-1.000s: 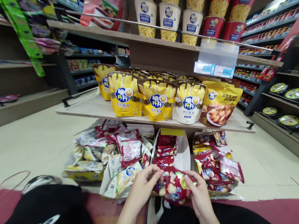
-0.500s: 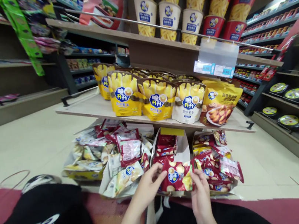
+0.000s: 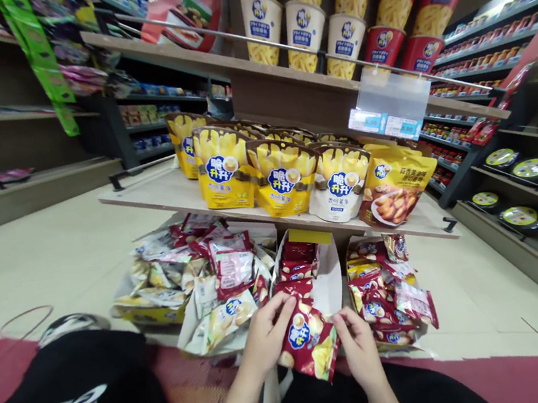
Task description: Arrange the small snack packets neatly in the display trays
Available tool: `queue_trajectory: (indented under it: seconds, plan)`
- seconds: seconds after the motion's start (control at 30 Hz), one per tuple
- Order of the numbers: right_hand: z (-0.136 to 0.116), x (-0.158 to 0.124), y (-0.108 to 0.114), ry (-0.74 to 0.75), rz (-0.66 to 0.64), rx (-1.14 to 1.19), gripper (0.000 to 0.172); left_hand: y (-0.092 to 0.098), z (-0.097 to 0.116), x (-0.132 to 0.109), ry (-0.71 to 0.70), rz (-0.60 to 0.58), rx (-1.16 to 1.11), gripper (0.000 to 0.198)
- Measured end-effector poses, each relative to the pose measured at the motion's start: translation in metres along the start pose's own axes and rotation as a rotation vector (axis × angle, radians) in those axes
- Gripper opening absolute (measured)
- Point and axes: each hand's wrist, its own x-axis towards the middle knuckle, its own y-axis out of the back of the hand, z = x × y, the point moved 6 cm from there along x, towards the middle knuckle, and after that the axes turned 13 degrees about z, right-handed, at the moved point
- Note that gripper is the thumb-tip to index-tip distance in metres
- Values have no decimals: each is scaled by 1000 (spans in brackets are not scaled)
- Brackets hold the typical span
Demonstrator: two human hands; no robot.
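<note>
A red snack packet [image 3: 308, 340] with a blue logo is tilted, its right end lower, above my lap. My left hand [image 3: 268, 333] grips its upper left corner between thumb and fingers. At the packet's upper right edge, my right hand [image 3: 359, 343] has thumb and fingertips pinched together on the wrapper. Just beyond the hands stands an open white carton [image 3: 330, 280] with red packets lined up inside. To its right is a box heaped with red packets [image 3: 376, 310]. Left of it, another carton holds white and red packets [image 3: 232, 311].
Over the boxes, a low shelf [image 3: 158, 201] carries yellow and white snack pouches [image 3: 280, 176]. A higher shelf holds snack cups [image 3: 304, 28], with a price-tag holder [image 3: 386, 106] hanging from it. Shelving with round black tubs [image 3: 532, 169] is on the right.
The red packet has turned from nearly level to tilted, its right end dropping toward my lap. My right hand has moved slightly up along its right edge.
</note>
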Motion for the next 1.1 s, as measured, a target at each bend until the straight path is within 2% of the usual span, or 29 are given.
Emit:
queue_trajectory:
  seconds: [0.1, 0.2, 0.3, 0.37, 0.4, 0.43, 0.5, 0.53, 0.6, 0.67, 0.77, 0.87, 0.93, 1.0, 1.1]
  plan:
    - [3, -1, -1, 8, 84, 62, 36, 5, -1, 0, 33, 114, -28, 34]
    - [12, -2, -5, -52, 193, 199, 37, 7, -7, 1, 105, 198, -88, 36]
    - [19, 0, -8, -100, 194, 220, 34, 7, -14, 5, 173, 140, -132, 38]
    - [16, 3, -4, -66, 164, 146, 26, 4, -13, 6, 166, -10, -107, 39]
    - [12, 4, -3, -34, 136, 102, 27, 1, -12, 5, 149, -116, -73, 39]
    - [8, 4, -3, -5, 81, 64, 34, -2, -10, 2, 129, -226, -30, 38]
    - [1, -1, -11, -3, -124, 6, 57, -9, -6, -5, 99, -410, 62, 37]
    - [0, -5, -17, -29, -246, -21, 62, -12, -5, -9, 92, -461, 105, 35]
    - [-2, -14, -29, -85, -425, -61, 56, -16, -4, -13, 74, -500, 183, 32]
    - [-7, -12, -33, -67, -463, -100, 41, -16, -5, -11, 38, -463, 235, 34]
    - [-17, 14, -26, 84, -316, -217, 20, 1, -6, 2, -48, -219, 263, 37]
    - [-24, 61, -7, 188, -12, -365, 15, 24, -11, 14, -98, 25, 303, 39]
    - [-23, 92, 2, 193, 171, -492, 17, 31, -14, 17, -109, 75, 311, 39]
    - [-19, 117, 3, 187, 297, -682, 17, 33, -14, 18, -111, 79, 292, 40]
    - [-7, 139, -9, 180, 343, -849, 11, 32, -10, 17, -114, 77, 272, 39]
